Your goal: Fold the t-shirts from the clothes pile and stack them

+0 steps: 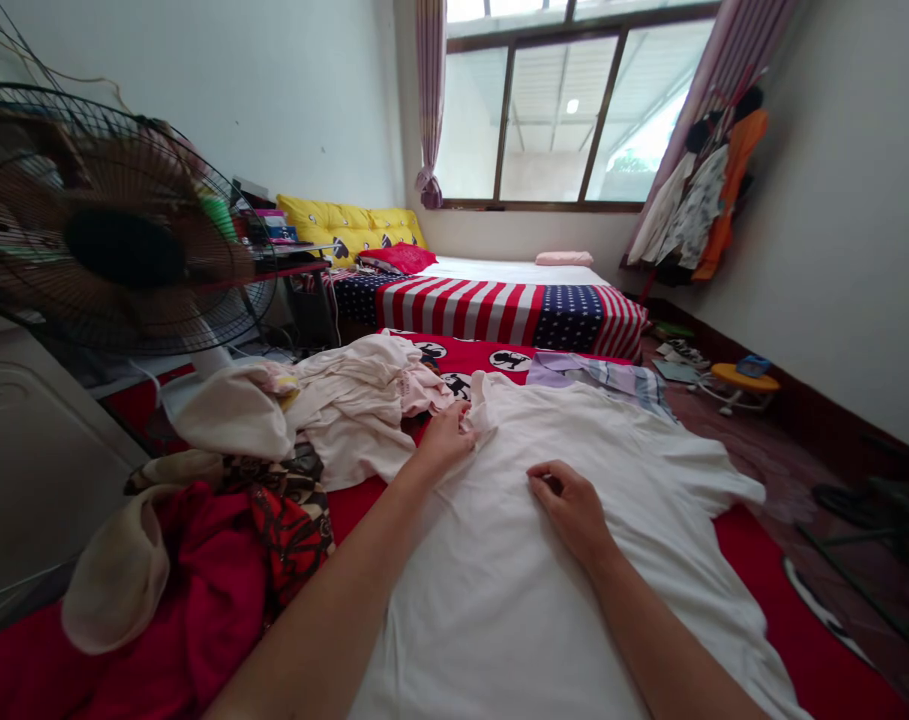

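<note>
Shirt (pixel 510 560), white, spread wide across the red cover (pixel 776 575), its right sleeve lying out at the cover's right edge, floor (pixel 791 470) opening beyond! Tighter on the left, where rumpled clothes (pixel 349 385) crowd in close. Black figures in white circles print the cover's far side. Left hand (pixel 448 437), fingers nipped narrow, pinches the shirt's far left edge; right hand (pixel 572 500) curls loosely over the middle, can't tell whether it grips cloth.
</note>
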{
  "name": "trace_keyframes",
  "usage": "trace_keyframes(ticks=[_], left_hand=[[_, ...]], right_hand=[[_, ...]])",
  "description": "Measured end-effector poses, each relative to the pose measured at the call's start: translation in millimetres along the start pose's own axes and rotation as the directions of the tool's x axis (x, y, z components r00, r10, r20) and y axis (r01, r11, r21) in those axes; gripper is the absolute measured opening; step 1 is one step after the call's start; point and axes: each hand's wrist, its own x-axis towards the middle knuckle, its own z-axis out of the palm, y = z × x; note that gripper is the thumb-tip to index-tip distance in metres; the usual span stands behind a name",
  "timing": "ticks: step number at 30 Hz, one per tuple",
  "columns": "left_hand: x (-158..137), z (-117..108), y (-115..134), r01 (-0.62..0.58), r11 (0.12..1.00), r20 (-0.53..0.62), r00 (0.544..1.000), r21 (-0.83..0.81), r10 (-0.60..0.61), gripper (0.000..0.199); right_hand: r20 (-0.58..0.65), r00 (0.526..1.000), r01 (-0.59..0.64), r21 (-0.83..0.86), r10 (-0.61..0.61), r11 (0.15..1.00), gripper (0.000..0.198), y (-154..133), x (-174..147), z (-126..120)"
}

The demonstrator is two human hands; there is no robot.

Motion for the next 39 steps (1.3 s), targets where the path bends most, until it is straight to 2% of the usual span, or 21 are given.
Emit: trace_keyframes(ticks=[4,6,9,13,16,19,21,25,27,29,32,36,39], left_hand=[[-15,-33,0,-0.086,0.995,0.196,0.978,0.045,0.076,0.07],[-31,-55,-3,-0.116,0.986,0.299,0.951,0.118,0.076,0.066],[-69,-82,-8,-0.149,0.941,0.418,0.908,0.305,0.009,0.052],[-131,-95,-15,-0.104,0.857,0.383,0.917,0.504,-0.114,0.038],[-168,-93,-20,-0.025,0.831,0.307,0.935,0.555,-0.177,0.021],[-193,-93,-21,0.032,0.856,0.276,0.94,0.517,-0.201,0.01],[-205,-97,-20,0.057,0.887,0.274,0.94,0.457,-0.201,0.01],[-220,-106,-14,0.125,0.937,0.28,0.934,0.327,-0.222,0.015],[-226,-108,-13,0.156,0.946,0.278,0.931,0.284,-0.236,0.019],[-230,-109,-13,0.174,0.95,0.283,0.927,0.258,-0.247,0.024],[-234,-109,-17,0.205,0.951,0.288,0.919,0.23,-0.268,0.033],[-236,-109,-19,0.203,0.972,0.292,0.928,0.121,-0.23,0.036],[-235,-110,-15,0.179,0.984,0.294,0.939,0.019,-0.176,0.031]], right_hand=[[-0.002,1.0,0.0,0.024,0.0,1.0,0.02,3,0,-1],[0.004,1.0,-0.007,0.026,0.007,1.0,0.021,5,0,-1],[0.018,1.0,-0.003,0.027,0.002,1.0,0.022,6,1,-2],[0.011,1.0,-0.012,-0.044,0.013,0.999,0.022,4,-1,0],[0.015,1.0,-0.001,-0.238,0.005,0.971,0.021,-6,1,0],[0.133,0.99,0.03,-0.461,0.035,0.887,0.017,-28,11,-1],[0.185,0.981,0.052,-0.51,0.051,0.858,0.019,-50,21,1],[0.229,0.968,0.203,-0.495,-0.099,0.845,0.049,-94,34,20],[0.303,0.947,0.258,-0.522,-0.106,0.813,0.061,-105,39,36],[0.332,0.942,0.231,-0.557,-0.04,0.798,0.064,-106,47,49],[0.275,0.961,0.128,-0.571,0.042,0.811,0.046,-95,64,54],[0.153,0.984,0.003,-0.539,0.095,0.843,0.026,-79,93,34],[0.098,0.984,-0.088,-0.45,0.147,0.888,0.02,-72,109,18]])
